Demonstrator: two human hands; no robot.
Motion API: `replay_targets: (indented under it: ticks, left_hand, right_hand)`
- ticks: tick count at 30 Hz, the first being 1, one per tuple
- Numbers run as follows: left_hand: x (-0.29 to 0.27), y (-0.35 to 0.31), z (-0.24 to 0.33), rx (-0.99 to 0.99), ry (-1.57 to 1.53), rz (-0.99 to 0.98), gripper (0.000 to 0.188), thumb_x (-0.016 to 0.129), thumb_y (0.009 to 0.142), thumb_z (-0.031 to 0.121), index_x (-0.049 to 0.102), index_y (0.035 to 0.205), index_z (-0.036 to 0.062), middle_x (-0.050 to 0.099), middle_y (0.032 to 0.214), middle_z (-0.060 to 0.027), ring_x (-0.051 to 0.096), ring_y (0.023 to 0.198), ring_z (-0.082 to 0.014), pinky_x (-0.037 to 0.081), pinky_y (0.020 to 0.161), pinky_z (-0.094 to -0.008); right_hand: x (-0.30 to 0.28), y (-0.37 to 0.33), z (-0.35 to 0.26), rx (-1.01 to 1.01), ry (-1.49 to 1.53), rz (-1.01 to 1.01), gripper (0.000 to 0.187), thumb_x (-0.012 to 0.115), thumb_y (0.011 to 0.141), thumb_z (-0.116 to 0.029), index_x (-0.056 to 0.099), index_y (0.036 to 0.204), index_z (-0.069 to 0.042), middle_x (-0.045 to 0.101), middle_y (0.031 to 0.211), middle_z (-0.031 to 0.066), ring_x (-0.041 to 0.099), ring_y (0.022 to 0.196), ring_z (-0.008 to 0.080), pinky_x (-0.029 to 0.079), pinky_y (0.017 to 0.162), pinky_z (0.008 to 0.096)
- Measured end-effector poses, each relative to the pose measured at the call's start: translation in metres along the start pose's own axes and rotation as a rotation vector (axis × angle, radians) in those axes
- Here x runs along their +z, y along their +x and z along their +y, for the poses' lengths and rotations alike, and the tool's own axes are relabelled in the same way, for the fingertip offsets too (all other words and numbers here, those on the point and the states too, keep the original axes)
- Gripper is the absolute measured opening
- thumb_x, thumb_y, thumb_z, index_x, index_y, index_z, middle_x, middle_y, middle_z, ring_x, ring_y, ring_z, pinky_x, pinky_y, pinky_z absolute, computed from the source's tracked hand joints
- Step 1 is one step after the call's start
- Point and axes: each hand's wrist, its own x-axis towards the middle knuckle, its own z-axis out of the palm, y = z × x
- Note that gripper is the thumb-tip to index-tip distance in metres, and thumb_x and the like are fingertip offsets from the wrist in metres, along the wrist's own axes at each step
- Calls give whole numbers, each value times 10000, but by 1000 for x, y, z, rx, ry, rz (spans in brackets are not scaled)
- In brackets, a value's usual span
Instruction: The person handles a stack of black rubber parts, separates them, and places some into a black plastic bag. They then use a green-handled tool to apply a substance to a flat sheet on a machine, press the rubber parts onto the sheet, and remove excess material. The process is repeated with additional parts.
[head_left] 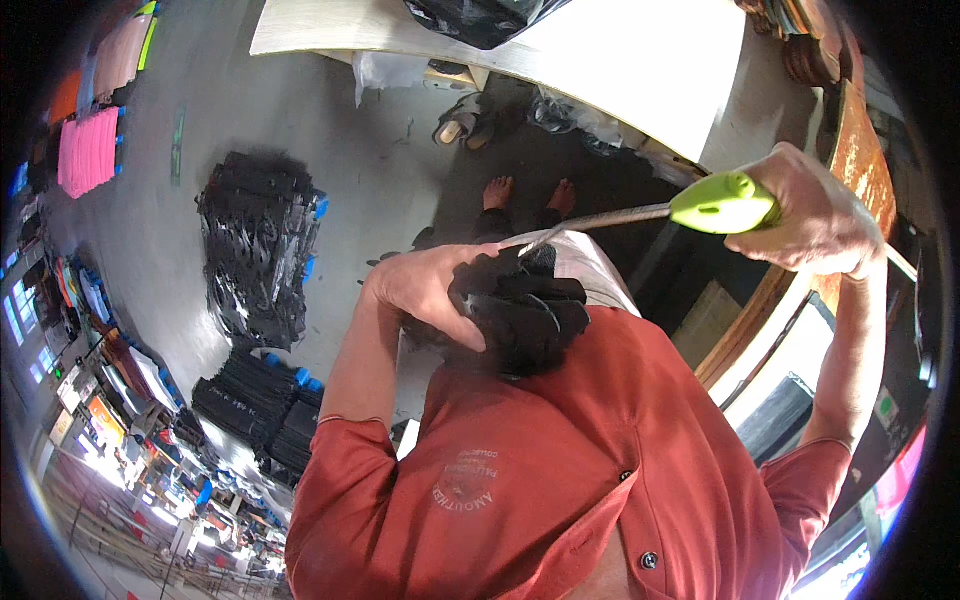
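Against my front, my left hand (425, 292) is closed around a bundle of black, layered, soft-looking pieces (535, 318). My right hand (812, 215), raised at the right, grips a lime-green tool handle (722, 205). From that handle a long thin metal shaft (615, 216) runs left toward the top of the black bundle. Its far end lies close to the bundle and my left fingers; whether it touches them I cannot tell. The tool's exact kind does not show.
Ahead stands a white table (610, 50) with a black plastic bag (485, 18) on it. Dark stacks (258, 250) lie on the floor to the left, another black stack (245, 400) nearer. Shoes (462, 122) lie under the table. A wooden edge (755, 325) runs along the right.
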Motion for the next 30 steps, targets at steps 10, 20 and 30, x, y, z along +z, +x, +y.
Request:
replay_targets:
  ticks: [10,20,30]
  left_hand:
    - [-7,-4,-12,-94,-38,-14,826,980,635,68,602,1365,-12,729,1246,-66,665,1110,-155,544,1008,-337]
    - [-40,-27,-139,19,-662,549,915,884,544,22,592,1407,-62,745,1212,-101,709,1065,-225,568,972,-372]
    - [-75,-3,-141,207,-663,655,868,822,583,64,596,1416,-33,760,1188,-123,736,1029,-254,588,958,-406]
  right_hand:
    - [22,17,-6,-190,151,53,381,879,816,-188,776,1114,27,794,870,112,728,666,151,594,662,289]
    - [54,0,6,-67,599,-32,337,806,879,-108,773,1198,-5,800,889,92,716,703,107,590,710,309]
    - [80,-9,-4,-18,481,295,325,823,816,-96,778,1130,-28,781,890,143,738,751,231,582,746,373]
